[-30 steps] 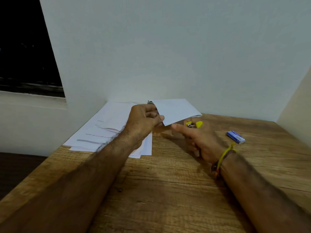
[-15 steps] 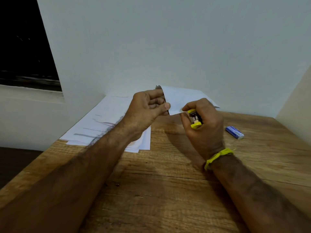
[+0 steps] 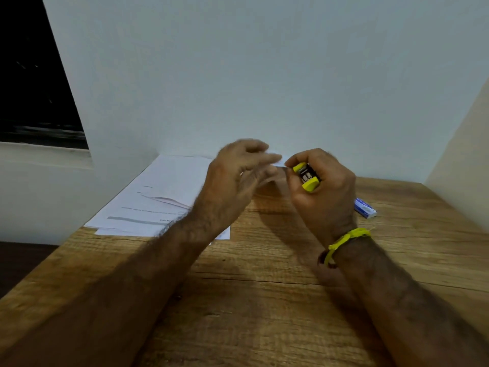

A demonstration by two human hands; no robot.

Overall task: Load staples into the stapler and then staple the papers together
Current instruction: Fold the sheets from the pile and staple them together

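Stapler (image 3: 308,177) sits clenched in the right hand (image 3: 324,197); blurred left hand (image 3: 232,181) pinches a paper sheet (image 3: 280,163) above the worktop (image 3: 264,300).

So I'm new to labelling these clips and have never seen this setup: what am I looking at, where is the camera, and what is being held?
No machine here: a person's two bare hands, filmed by a camera on their head looking down at a wooden table. The right hand grips a small yellow stapler. The left hand, blurred, holds a thin sheaf of paper at the stapler's mouth. On the table lie a stack of printed papers at left and a small blue staple box at right.
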